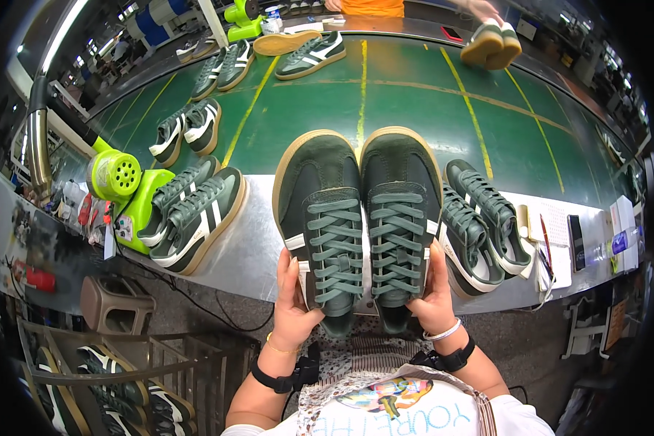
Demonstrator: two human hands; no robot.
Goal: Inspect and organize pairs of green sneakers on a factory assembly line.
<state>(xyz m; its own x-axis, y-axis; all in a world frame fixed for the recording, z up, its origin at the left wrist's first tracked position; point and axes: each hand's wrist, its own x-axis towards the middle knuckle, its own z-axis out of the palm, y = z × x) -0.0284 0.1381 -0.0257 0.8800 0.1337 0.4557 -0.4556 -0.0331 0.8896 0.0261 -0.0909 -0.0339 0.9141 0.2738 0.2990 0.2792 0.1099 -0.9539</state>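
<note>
A pair of dark green sneakers with white stripes and tan gum soles is held up in front of me, toes pointing away. My left hand (pixel 293 308) grips the left sneaker (pixel 320 211) along its outer heel side. Around the outer heel side of the right sneaker (pixel 400 211) my right hand (pixel 434 296) is closed. The two shoes are side by side, laces facing up. To their right, another pair of sneakers (pixel 479 218) rests on the metal table edge. A further pair (pixel 196 218) stands to the left.
A green belt (pixel 414 102) with yellow lines crosses ahead, carrying more sneakers (pixel 312 55). Left stands a lime-green machine (pixel 134 189). A notebook (pixel 552 225) and phone (pixel 576 242) lie right. Across the belt, another person's hand (pixel 479 10) is near sneakers. A shoe rack (pixel 123 378) stands lower left.
</note>
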